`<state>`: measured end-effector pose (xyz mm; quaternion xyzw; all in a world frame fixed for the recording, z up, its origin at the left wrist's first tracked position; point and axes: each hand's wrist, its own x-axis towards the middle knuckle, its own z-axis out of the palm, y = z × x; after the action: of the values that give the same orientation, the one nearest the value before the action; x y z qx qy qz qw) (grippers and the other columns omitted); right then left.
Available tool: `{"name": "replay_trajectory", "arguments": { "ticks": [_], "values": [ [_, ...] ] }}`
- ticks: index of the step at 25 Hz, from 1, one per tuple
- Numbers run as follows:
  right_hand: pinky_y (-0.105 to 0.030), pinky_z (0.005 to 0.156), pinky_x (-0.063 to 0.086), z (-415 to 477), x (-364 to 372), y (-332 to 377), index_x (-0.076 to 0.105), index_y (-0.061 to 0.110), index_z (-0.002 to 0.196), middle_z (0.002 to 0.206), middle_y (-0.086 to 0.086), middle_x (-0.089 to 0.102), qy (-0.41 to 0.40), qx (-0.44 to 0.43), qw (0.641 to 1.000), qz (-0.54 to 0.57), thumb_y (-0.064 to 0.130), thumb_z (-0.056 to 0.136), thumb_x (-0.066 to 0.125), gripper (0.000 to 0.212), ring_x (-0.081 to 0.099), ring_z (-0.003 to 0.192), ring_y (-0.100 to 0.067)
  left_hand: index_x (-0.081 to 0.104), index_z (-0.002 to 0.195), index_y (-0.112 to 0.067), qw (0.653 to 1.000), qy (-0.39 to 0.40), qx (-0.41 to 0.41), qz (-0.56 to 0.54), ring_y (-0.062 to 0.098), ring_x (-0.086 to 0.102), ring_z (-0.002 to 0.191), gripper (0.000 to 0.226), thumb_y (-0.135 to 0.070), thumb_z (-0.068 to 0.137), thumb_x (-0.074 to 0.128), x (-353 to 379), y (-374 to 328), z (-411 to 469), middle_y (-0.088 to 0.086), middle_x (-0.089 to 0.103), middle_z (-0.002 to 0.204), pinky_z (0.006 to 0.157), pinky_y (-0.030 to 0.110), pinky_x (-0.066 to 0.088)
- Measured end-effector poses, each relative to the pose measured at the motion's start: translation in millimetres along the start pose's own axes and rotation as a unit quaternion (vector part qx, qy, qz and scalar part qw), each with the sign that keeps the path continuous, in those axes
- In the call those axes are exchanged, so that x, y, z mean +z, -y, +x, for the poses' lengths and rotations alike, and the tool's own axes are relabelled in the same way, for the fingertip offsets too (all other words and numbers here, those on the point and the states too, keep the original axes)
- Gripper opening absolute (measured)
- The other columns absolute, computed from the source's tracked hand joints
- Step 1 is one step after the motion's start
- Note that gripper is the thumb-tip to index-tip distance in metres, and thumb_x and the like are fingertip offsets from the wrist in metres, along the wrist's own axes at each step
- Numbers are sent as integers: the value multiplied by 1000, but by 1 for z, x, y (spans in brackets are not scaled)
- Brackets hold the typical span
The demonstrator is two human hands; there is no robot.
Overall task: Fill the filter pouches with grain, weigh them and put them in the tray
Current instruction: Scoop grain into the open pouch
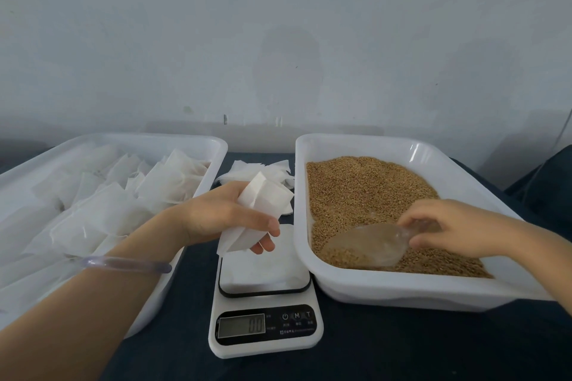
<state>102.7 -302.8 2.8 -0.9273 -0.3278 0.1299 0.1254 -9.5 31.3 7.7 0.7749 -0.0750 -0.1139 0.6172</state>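
My left hand (pixel 226 213) grips an empty white filter pouch (pixel 258 210) above the white kitchen scale (pixel 266 312), whose display reads zero. My right hand (pixel 445 227) holds the handle of a clear plastic scoop (pixel 365 246) pushed into the brown grain (pixel 359 192) inside the white tub (pixel 387 288) on the right. On the left, a white tray (pixel 198 142) holds several filled white pouches (pixel 123 192).
A loose pile of empty pouches (pixel 260 168) lies on the dark cloth between the tray and the tub, behind the scale. A white wall stands close behind the table. A clear bangle (pixel 123 263) rings my left wrist.
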Motion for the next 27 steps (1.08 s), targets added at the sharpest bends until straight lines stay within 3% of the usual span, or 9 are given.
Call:
{"name": "replay_trajectory", "arguments": {
  "ticks": [5, 8, 11, 15, 18, 20, 24, 27],
  "values": [
    [-25, 95, 45, -15, -7, -10, 60, 45, 104, 103, 26, 63, -67, 16, 997, -21, 35, 81, 65, 25, 57, 100, 5, 63, 84, -11, 998, -29, 38, 38, 19, 65, 60, 21, -15, 66, 72, 10, -12, 2, 5, 68, 72, 59, 28, 51],
    [-20, 87, 40, -20, -8, -14, 56, 48, 106, 97, 30, 59, -114, 20, 993, -35, 35, 84, 61, 26, 56, 95, 5, 63, 92, -10, 995, -40, 65, 62, 19, 67, 66, 27, -19, 69, 73, 27, -28, 10, 4, 70, 73, 65, 31, 54],
    [-23, 88, 39, -23, -5, -15, 56, 41, 116, 100, 26, 58, -146, 39, 988, -23, 33, 89, 56, 29, 55, 95, 2, 65, 96, -23, 987, -113, 86, 75, 9, 69, 75, 33, -24, 67, 80, 52, -39, 29, -3, 73, 82, 66, 21, 56],
    [-31, 97, 39, -31, -19, -14, 53, 44, 112, 108, 19, 59, -173, 49, 983, 22, 34, 91, 51, 24, 54, 103, -6, 58, 110, -27, 967, -202, 82, 134, 14, 65, 91, 50, -34, 66, 80, 73, -28, 55, -5, 68, 98, 81, 37, 56],
    [-31, 97, 39, -43, -44, -16, 53, 49, 107, 110, 25, 57, -198, 41, 978, 54, 45, 85, 49, 22, 53, 107, -4, 53, 105, -28, 953, -214, 68, 202, 12, 61, 85, 41, -36, 72, 76, 80, -10, 63, -7, 62, 92, 74, 33, 53],
    [-29, 96, 38, -49, -57, -16, 55, 50, 109, 112, 30, 56, -201, 30, 978, 54, 54, 77, 48, 33, 52, 108, 3, 50, 96, -30, 947, -209, 64, 237, 8, 58, 80, 35, -39, 72, 74, 85, -2, 66, -10, 59, 86, 67, 25, 49],
    [-31, 98, 37, -48, -71, -8, 58, 44, 115, 112, 26, 59, -201, 2, 980, -14, 63, 70, 42, 51, 53, 107, 2, 50, 97, -26, 943, -210, 61, 252, 12, 58, 82, 38, -41, 72, 74, 86, 2, 69, -7, 60, 86, 70, 30, 49],
    [-38, 109, 24, -44, -81, 2, 59, 42, 115, 102, 33, 55, -205, -27, 973, -100, 68, 67, 33, 61, 54, 102, 2, 47, 91, -26, 935, -199, 65, 286, 9, 54, 74, 40, -45, 70, 75, 87, 1, 68, -8, 55, 80, 62, 27, 45]
  ]
}}
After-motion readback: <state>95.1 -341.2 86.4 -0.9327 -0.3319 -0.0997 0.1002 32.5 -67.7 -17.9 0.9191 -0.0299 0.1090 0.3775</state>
